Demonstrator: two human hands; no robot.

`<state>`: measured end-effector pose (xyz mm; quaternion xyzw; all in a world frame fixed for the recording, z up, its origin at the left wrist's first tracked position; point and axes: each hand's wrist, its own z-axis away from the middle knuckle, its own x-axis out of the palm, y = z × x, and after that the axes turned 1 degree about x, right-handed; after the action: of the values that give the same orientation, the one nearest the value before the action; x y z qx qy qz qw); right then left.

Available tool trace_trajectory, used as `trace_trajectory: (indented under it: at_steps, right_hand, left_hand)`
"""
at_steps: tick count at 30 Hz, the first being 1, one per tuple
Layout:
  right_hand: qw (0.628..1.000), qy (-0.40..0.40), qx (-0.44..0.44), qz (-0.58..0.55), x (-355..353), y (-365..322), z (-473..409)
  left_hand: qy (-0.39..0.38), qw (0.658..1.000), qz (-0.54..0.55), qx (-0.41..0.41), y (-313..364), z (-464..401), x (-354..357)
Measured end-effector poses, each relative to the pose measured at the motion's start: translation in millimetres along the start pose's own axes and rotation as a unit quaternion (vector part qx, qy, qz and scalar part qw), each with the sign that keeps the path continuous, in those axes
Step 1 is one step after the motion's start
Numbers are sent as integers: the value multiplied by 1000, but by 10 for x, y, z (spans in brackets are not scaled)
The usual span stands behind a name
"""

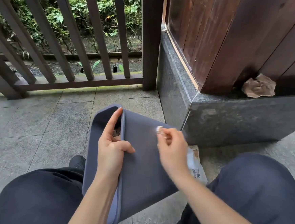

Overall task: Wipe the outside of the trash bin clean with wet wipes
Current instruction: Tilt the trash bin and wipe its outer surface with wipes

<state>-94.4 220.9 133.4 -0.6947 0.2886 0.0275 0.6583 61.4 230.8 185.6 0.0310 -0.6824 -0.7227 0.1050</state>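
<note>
Two hands on smooth blue-grey bin [143,158], left hand [110,146] gripping rim, right hand [172,145] pinching perhaps a crumpled wipe [159,129].

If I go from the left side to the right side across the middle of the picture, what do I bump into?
Left hand gripping the rim of the trash bin → right hand pinching something small and shiny against the bin's side → white packet on the floor → crumpled brown paper on the stone ledge.

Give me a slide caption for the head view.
Left hand grips tilted blue trash bin's rim while right hand pinches a small wad against its side.
</note>
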Motion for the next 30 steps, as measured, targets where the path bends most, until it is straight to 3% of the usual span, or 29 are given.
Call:
trace_trajectory:
  at_steps: [3,5,6,8,10,11,16,18,20,23,24,30]
  right_hand:
    - [989,-37,-125,-66,295,-327,444]
    - [988,-13,-147,-52,301,-251,379]
    - [992,22,-122,-30,256,-149,259]
    - [997,67,25,1,96,73,-69]
    - [982,62,175,43,-60,187,-271]
    - [981,51,180,51,-63,161,-277]
    - [996,-13,-82,-33,333,-429,385]
    - [987,-11,-160,9,366,-426,416]
    - [991,21,-124,46,289,-255,167]
    - [993,29,78,81,93,51,-210]
    - [992,30,88,89,63,85,-229]
    - [991,-50,-126,-1,347,-485,480]
  left_hand:
    - [-5,1000,16,12,-3,-4,-27]
    - [6,1000,3,8,2,4,-69]
    - [10,1000,-2,5,13,13,-81]
    - [3,1000,-6,0,22,50,-74]
    - [-20,1000,-23,8,19,105,-25]
    - [-31,999,-30,16,18,118,-1]
    - [-8,1000,-17,24,-6,41,-51]
    - [-5,1000,-4,16,11,22,-113]
    - [0,1000,-9,10,40,38,-152]
    - [10,1000,-29,-4,30,86,-155]
    - [7,999,-31,-1,24,93,-145]
    - [-1,1000,-19,22,62,27,-201]
